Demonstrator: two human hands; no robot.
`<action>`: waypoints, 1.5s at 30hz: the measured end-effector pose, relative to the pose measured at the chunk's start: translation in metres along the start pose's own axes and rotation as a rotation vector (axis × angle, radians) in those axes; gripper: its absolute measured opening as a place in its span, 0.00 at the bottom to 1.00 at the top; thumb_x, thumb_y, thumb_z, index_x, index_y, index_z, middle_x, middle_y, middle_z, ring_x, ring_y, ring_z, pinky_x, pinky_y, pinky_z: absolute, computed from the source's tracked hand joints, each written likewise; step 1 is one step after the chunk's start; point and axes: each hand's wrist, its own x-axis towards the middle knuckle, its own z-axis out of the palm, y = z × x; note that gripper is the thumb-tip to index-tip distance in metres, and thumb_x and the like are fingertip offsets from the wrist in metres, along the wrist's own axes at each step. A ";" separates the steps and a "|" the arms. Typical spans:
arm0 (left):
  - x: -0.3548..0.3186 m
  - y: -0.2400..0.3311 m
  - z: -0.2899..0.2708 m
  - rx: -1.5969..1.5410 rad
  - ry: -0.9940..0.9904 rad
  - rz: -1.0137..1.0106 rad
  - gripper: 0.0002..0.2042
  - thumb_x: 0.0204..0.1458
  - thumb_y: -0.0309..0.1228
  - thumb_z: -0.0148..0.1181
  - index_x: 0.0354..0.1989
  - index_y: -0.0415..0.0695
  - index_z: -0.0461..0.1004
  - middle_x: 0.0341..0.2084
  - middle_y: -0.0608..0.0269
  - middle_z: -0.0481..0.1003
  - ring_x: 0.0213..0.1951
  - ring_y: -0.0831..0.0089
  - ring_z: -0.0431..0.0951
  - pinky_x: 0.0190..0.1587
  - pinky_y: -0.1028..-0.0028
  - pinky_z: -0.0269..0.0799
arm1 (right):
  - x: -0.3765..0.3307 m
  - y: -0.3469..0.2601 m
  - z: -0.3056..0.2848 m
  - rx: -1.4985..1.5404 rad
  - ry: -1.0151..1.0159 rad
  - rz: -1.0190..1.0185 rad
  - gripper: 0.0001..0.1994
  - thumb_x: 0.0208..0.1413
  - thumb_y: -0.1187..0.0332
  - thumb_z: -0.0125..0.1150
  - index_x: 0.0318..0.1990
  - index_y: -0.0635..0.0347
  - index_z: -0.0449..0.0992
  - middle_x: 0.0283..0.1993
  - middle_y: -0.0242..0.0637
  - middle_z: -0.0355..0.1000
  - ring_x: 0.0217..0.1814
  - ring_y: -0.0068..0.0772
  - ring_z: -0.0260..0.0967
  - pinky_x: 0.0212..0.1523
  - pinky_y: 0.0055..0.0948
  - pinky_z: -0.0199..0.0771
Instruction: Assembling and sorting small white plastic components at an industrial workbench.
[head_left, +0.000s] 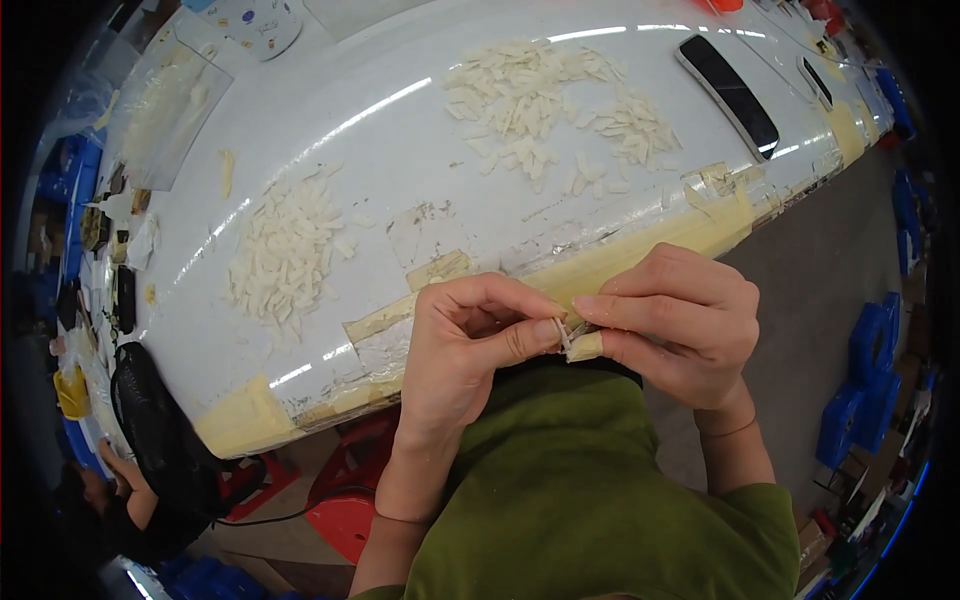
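Observation:
Close to my body, at the table's taped front edge, both hands meet fingertip to fingertip. My left hand (470, 340) pinches a small pale strip (562, 334) between thumb and forefinger. In my right hand (675, 320), the fingers close on a small thin piece wrapped in yellowish tape (586, 346); its kind is partly hidden by the fingers. Loose pale flat strips lie on the white table (390, 140) in a left pile (285, 250), a far middle pile (520, 90) and a smaller pile (635, 128) to its right.
A black phone (728, 97) and a smaller dark device (815, 82) lie at the far right. At the left are a clear plastic box (170, 120) and a black bag (160, 430). A red stool (345, 515) stands below; blue bins (865, 380) are on the right. Another person's arm (130, 480) shows lower left.

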 end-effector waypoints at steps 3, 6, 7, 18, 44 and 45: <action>-0.004 0.018 -0.004 0.376 0.211 0.272 0.07 0.43 0.13 0.63 0.31 0.34 0.79 0.25 0.62 0.77 0.26 0.79 0.72 0.33 0.85 0.68 | 0.002 0.015 -0.004 0.052 0.081 0.147 0.11 0.36 0.81 0.66 0.32 0.63 0.82 0.33 0.35 0.77 0.22 0.27 0.63 0.25 0.20 0.66; -0.009 0.052 -0.025 1.091 0.569 0.532 0.07 0.46 0.17 0.60 0.33 0.39 0.81 0.27 0.65 0.77 0.29 0.78 0.69 0.36 0.81 0.64 | 0.012 0.030 -0.005 -0.029 0.078 0.232 0.12 0.36 0.82 0.64 0.32 0.64 0.82 0.37 0.35 0.78 0.23 0.25 0.63 0.25 0.19 0.65; -0.010 0.059 -0.034 1.326 0.714 0.587 0.07 0.47 0.18 0.60 0.33 0.41 0.81 0.26 0.66 0.77 0.28 0.77 0.70 0.35 0.81 0.64 | 0.014 0.036 -0.005 -0.071 0.076 0.279 0.12 0.36 0.83 0.64 0.33 0.65 0.82 0.39 0.35 0.79 0.23 0.23 0.63 0.25 0.18 0.64; 0.017 0.016 0.018 1.415 0.407 0.534 0.07 0.43 0.20 0.63 0.33 0.39 0.80 0.31 0.65 0.75 0.32 0.74 0.70 0.35 0.78 0.66 | 0.016 0.029 -0.001 -0.008 -0.040 0.271 0.14 0.37 0.85 0.60 0.34 0.64 0.81 0.43 0.33 0.79 0.25 0.18 0.63 0.24 0.15 0.62; 0.006 0.008 0.021 0.086 -0.009 0.076 0.04 0.49 0.16 0.59 0.33 0.35 0.79 0.27 0.60 0.78 0.29 0.78 0.75 0.38 0.85 0.70 | 0.007 0.006 -0.008 0.109 0.057 -0.020 0.15 0.32 0.80 0.68 0.35 0.62 0.83 0.31 0.34 0.76 0.26 0.22 0.62 0.26 0.18 0.62; 0.006 0.009 0.020 0.093 -0.022 0.070 0.04 0.49 0.16 0.59 0.33 0.34 0.78 0.27 0.60 0.78 0.29 0.78 0.75 0.38 0.85 0.70 | 0.007 0.005 -0.008 0.097 0.057 -0.023 0.15 0.32 0.79 0.68 0.34 0.62 0.83 0.30 0.33 0.76 0.25 0.22 0.62 0.26 0.18 0.62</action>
